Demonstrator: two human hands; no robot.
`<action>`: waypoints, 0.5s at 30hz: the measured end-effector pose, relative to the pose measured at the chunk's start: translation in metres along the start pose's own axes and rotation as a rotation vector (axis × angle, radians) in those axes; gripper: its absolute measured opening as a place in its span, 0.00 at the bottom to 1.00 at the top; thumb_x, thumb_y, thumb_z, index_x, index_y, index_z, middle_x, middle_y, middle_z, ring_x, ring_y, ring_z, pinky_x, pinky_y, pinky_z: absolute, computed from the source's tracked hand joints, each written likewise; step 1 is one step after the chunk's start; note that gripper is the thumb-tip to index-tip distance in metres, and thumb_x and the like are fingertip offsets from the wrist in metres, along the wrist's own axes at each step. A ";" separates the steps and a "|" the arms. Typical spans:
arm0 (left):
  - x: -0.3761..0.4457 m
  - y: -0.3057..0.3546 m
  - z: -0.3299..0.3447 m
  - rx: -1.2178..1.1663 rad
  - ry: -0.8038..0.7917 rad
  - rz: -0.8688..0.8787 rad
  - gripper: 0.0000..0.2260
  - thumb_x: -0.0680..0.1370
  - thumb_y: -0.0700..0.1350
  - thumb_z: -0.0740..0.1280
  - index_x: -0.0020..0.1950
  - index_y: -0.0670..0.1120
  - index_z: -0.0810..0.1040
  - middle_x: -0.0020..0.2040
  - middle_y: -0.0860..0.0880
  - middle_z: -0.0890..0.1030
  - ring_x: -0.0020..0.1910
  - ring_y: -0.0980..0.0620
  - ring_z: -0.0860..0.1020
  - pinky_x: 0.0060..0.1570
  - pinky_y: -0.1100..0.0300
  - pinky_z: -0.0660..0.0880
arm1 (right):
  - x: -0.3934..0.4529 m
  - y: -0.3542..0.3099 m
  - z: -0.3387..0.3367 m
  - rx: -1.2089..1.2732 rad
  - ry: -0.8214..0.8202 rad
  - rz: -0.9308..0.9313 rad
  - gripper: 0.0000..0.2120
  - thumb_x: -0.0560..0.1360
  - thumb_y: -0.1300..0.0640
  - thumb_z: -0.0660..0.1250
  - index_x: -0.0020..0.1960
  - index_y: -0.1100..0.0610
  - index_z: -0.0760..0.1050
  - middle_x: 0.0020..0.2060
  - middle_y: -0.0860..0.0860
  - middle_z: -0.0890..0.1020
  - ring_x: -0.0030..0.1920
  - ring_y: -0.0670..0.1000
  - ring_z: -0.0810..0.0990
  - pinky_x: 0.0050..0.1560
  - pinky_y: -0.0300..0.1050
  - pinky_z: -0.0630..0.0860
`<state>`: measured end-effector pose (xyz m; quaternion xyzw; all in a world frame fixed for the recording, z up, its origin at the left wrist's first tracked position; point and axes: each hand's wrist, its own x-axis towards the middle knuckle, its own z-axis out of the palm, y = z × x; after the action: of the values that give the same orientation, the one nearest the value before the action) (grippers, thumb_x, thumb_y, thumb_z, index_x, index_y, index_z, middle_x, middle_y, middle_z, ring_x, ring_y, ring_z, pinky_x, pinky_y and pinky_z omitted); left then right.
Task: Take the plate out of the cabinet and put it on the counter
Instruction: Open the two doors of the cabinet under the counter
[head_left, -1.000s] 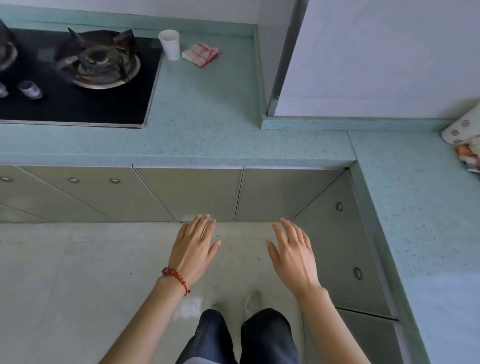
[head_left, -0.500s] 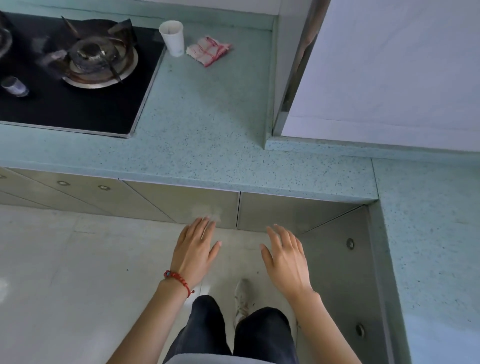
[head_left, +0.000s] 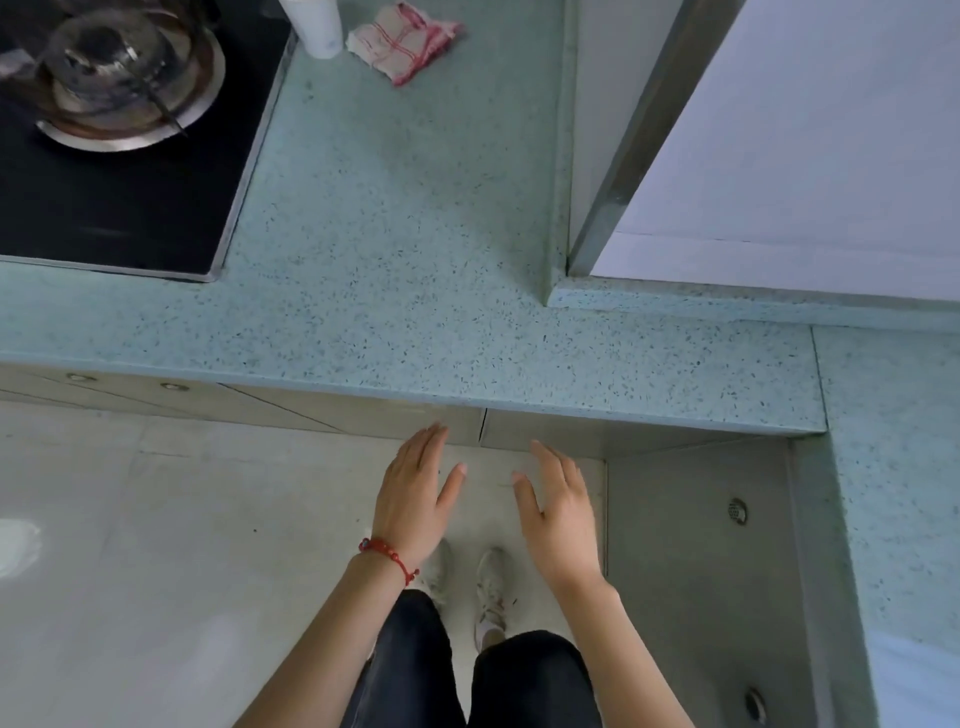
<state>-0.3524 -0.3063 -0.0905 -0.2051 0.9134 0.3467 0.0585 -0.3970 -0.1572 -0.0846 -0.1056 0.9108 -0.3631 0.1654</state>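
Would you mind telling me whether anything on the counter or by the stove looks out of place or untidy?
Only a small thing: a red-and-white cloth lies crumpled on the counter beside a white cup, rather than folded. The burner on the stove looks stained. Nothing is spilled or broken, and the cabinet doors are shut.

Left hand (head_left: 415, 499) and right hand (head_left: 558, 512) reach forward side by side, palms down, fingers extended, holding nothing.
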 end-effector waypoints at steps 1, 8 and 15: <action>0.004 -0.001 0.002 -0.074 0.017 -0.034 0.28 0.75 0.58 0.52 0.68 0.41 0.65 0.69 0.43 0.69 0.69 0.46 0.66 0.66 0.57 0.63 | 0.002 -0.002 0.003 0.130 -0.003 0.086 0.17 0.78 0.54 0.58 0.65 0.59 0.68 0.61 0.55 0.75 0.63 0.54 0.72 0.61 0.45 0.68; 0.031 0.006 0.009 -0.898 0.012 -0.423 0.15 0.77 0.40 0.62 0.63 0.44 0.70 0.61 0.46 0.77 0.61 0.52 0.73 0.60 0.61 0.71 | 0.033 -0.014 0.020 1.060 0.077 0.584 0.14 0.76 0.62 0.63 0.61 0.59 0.70 0.52 0.54 0.81 0.55 0.49 0.79 0.56 0.44 0.77; 0.049 0.008 0.007 -1.480 0.010 -0.557 0.08 0.77 0.35 0.59 0.47 0.45 0.76 0.51 0.46 0.79 0.57 0.49 0.77 0.57 0.52 0.73 | 0.059 -0.018 0.018 1.576 0.139 0.669 0.09 0.77 0.70 0.56 0.52 0.62 0.72 0.48 0.57 0.81 0.51 0.54 0.81 0.59 0.50 0.74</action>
<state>-0.4005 -0.3124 -0.1028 -0.4135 0.3607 0.8359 -0.0124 -0.4433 -0.1997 -0.0980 0.3368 0.3840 -0.8276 0.2328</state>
